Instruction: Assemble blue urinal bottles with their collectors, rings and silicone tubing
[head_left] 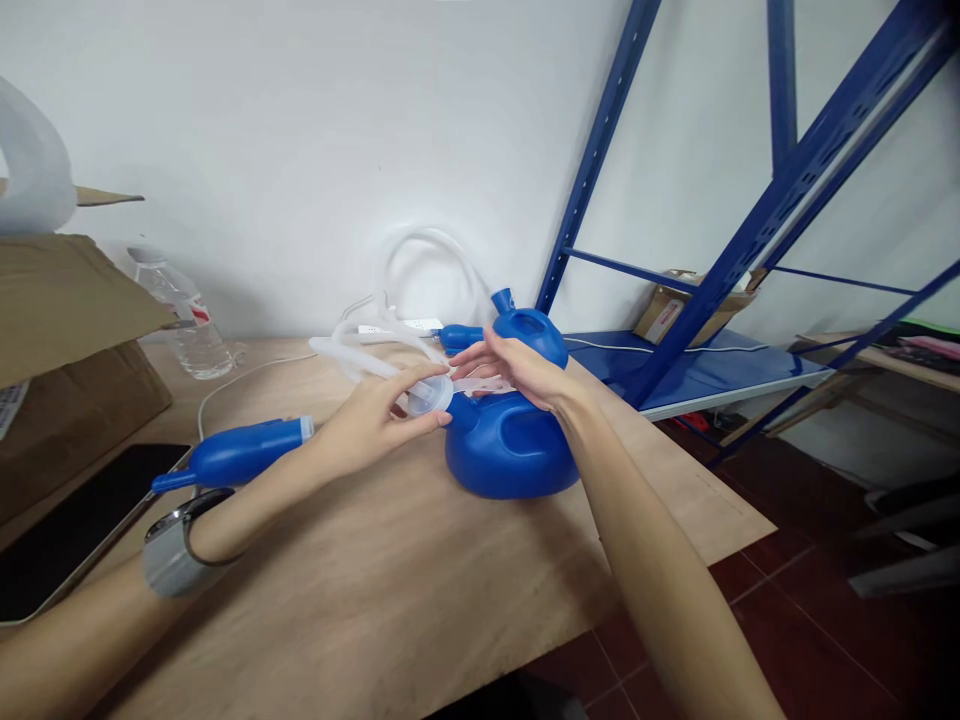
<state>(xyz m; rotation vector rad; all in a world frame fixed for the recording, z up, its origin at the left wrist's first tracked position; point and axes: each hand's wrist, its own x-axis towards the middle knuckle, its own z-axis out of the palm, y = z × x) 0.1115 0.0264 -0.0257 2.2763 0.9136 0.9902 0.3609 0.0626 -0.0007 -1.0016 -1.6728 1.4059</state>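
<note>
A blue plastic jug-like container (514, 445) lies on the wooden table (390, 590). My left hand (375, 418) is closed around a clear round connector (433, 393) at the end of a translucent hose (360, 355), held against the container's opening. My right hand (517, 368) rests over the container's top, fingers pinching a thin clear strip beside the connector. A blue spout (502, 300) rises behind it.
A blue pump-like handle (240, 455) lies left of my forearm. A dark tablet (67, 520) sits near the left edge, with cardboard boxes (67, 340) and a water bottle (184, 315) behind. Blue metal shelving (720, 280) stands right; the floor drops off past the table's right edge.
</note>
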